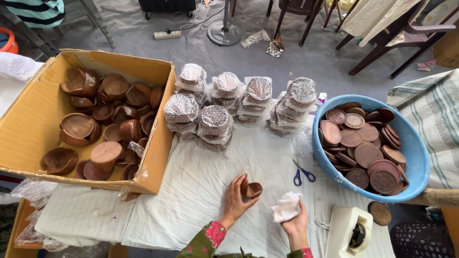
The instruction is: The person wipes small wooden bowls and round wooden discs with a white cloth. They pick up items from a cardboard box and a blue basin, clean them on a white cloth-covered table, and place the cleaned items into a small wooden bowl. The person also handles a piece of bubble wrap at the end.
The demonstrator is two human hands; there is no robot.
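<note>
L hand (pixel 234 198) wrapped round small wooden bowl (pixel 250 188), bowl tilted, above white cloth-covered table (pixel 191 191). R hand (pixel 296 222) closed on crumpled white rag (pixel 287 206), just right of bowl, not touching it, prob. Scissors (pixel 303 173) just beyond the rag. Cardboard box (pixel 28 119) of bowls at left, blue tub (pixel 416 157) of lids at right, wrapped stacks (pixel 239 102) behind. Tape dispenser (pixel 349 231) near R wrist, at table edge. Open cloth between box and hands.
</note>
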